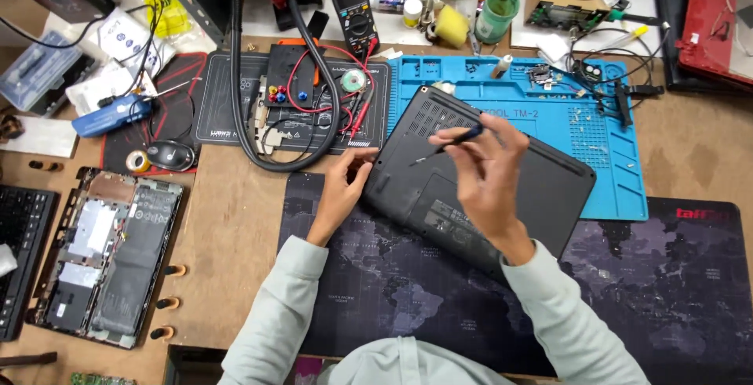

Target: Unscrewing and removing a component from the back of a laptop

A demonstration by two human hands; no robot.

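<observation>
**Fingers pinch a screwdriver over an upturned laptop**

Fingers of the right hand (488,167) close around a thin dark screwdriver (449,143), its tip angled down at the black laptop (541,185). The laptop lies underside up, tilted across the blue mat (620,157) and the dark desk mat (667,275). The left hand (343,185), fingers loosely curled and holding nothing, touches the laptop's left corner.

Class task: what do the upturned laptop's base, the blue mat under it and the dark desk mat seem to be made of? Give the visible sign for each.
Laptop base: probably matt dark-grey plastic, with moulded vent slots and a dull sheen.
Blue mat: likely silicone or rubber, with moulded trays, a raised grid and a soft, even colour.
Desk mat: looks like cloth-topped rubber, lying flat with a printed map and no glare.
</observation>
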